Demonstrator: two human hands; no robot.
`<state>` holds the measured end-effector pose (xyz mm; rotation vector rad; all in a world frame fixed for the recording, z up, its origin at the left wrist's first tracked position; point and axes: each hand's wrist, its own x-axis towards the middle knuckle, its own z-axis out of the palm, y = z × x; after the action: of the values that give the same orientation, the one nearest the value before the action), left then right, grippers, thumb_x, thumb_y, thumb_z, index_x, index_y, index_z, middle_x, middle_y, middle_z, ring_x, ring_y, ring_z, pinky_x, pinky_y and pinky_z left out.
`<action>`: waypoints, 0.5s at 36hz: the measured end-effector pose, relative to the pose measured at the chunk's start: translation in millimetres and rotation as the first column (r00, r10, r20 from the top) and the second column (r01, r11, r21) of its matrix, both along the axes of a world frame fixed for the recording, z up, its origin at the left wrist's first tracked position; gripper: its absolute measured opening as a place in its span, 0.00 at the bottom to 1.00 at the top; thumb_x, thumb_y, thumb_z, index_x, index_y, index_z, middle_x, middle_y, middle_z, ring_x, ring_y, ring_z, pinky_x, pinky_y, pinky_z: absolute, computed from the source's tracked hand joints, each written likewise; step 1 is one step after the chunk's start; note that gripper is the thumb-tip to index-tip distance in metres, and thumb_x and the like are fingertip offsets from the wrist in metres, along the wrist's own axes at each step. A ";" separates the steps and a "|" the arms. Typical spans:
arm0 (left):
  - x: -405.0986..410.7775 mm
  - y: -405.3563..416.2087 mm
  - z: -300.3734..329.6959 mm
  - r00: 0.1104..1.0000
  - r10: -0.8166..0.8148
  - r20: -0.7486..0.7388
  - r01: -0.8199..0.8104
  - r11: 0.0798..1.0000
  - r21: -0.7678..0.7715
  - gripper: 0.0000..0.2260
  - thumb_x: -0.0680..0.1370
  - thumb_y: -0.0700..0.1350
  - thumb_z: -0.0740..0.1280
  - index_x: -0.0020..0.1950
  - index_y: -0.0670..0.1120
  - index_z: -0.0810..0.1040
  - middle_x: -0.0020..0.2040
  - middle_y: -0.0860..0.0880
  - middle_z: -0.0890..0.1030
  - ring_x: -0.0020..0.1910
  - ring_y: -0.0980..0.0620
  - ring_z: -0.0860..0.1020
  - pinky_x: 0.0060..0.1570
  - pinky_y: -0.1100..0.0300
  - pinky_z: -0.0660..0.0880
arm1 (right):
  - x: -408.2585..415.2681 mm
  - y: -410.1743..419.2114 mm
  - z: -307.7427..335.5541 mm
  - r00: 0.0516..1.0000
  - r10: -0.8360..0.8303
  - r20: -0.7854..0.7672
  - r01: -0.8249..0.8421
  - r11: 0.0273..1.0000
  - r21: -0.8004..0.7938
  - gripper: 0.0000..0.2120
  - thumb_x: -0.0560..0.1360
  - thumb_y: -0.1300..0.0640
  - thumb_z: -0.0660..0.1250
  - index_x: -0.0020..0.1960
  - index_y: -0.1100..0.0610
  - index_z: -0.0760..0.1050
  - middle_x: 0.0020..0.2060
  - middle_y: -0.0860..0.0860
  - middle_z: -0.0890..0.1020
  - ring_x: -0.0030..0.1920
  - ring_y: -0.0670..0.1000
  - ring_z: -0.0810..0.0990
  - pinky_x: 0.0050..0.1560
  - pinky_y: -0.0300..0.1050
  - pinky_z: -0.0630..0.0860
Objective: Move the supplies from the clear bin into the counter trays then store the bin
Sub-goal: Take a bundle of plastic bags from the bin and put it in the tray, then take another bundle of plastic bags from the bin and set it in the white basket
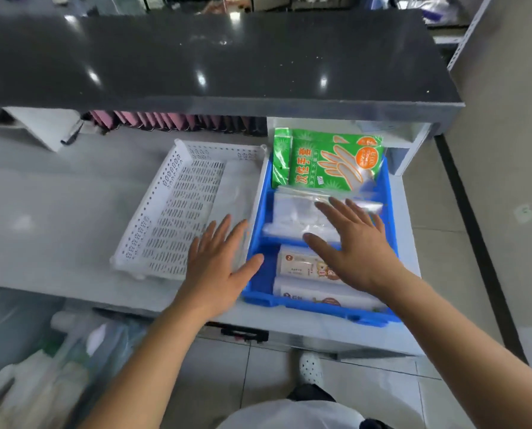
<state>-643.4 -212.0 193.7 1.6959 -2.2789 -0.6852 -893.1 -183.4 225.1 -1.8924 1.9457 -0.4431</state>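
1. Head view: the clear bin named in the task cannot be made out anywhere; a faint transparent sheet or bag (233, 193) lies along the right side of the white perforated plastic tray (178, 205), its edges hard to trace.
2. The blue plastic tray (260, 243) stands touching the white tray's right wall, on the white counter surface (57, 212).
3. Inside the blue tray: green disposable-glove packets (323, 159) at the far end, clear zip bags (292, 212) in the middle, white printed packets (301, 267) nearest; their print is partly covered and unreadable.
4. Left hand (218, 267): fingers spread flat, holding nothing, over the white tray's near right corner, thumb at the blue tray's rim.
5. Right hand (354, 246): open, palm down, fingers splayed over the clear zip bags; actual contact cannot be told.
6. A dark glossy upper counter (212, 57) overhangs and hides the shelf behind; pink folded items (171, 120) beneath are cut off.
7. Clear bags (41, 382) lower left are blurred
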 end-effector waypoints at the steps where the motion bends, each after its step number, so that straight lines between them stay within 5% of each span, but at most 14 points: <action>1: 18.9 17.6 1.4 0.998 0.036 -0.051 -0.036 0.999 0.003 0.31 0.78 0.65 0.57 0.79 0.60 0.55 0.82 0.54 0.50 0.80 0.51 0.47 0.77 0.44 0.46 | 19.9 8.6 4.9 0.999 0.031 0.029 -0.031 1.000 0.000 0.32 0.77 0.35 0.57 0.78 0.44 0.59 0.79 0.48 0.59 0.80 0.53 0.51 0.77 0.59 0.46; 5: 99.9 91.0 -6.0 0.950 0.254 -0.181 -0.246 0.967 0.067 0.33 0.77 0.69 0.58 0.79 0.61 0.56 0.81 0.56 0.51 0.80 0.53 0.48 0.77 0.43 0.51 | 108.5 41.5 11.0 0.982 0.163 0.100 -0.164 0.986 0.002 0.33 0.75 0.33 0.58 0.76 0.44 0.63 0.78 0.48 0.62 0.79 0.52 0.54 0.77 0.59 0.51; 11: 223.3 180.8 -36.0 0.860 0.495 -0.119 -0.477 0.865 0.156 0.36 0.73 0.67 0.58 0.79 0.55 0.60 0.80 0.49 0.59 0.79 0.47 0.54 0.75 0.42 0.56 | 244.1 87.0 -19.7 0.927 0.341 0.156 -0.358 0.929 0.099 0.31 0.76 0.34 0.60 0.76 0.42 0.62 0.78 0.46 0.61 0.79 0.50 0.53 0.77 0.57 0.51; 18: 319.4 260.4 -69.3 0.700 0.713 -0.039 -0.687 0.688 0.234 0.35 0.76 0.61 0.67 0.79 0.53 0.59 0.80 0.49 0.59 0.79 0.49 0.55 0.76 0.52 0.53 | 344.2 121.8 -49.0 0.737 0.662 0.136 -0.665 0.675 0.319 0.34 0.76 0.33 0.60 0.78 0.38 0.52 0.80 0.44 0.54 0.79 0.47 0.49 0.77 0.51 0.47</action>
<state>-324.0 48.4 124.4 2.3201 -1.2986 -0.8098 -548.9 -61.5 176.0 -2.1536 1.0769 0.1168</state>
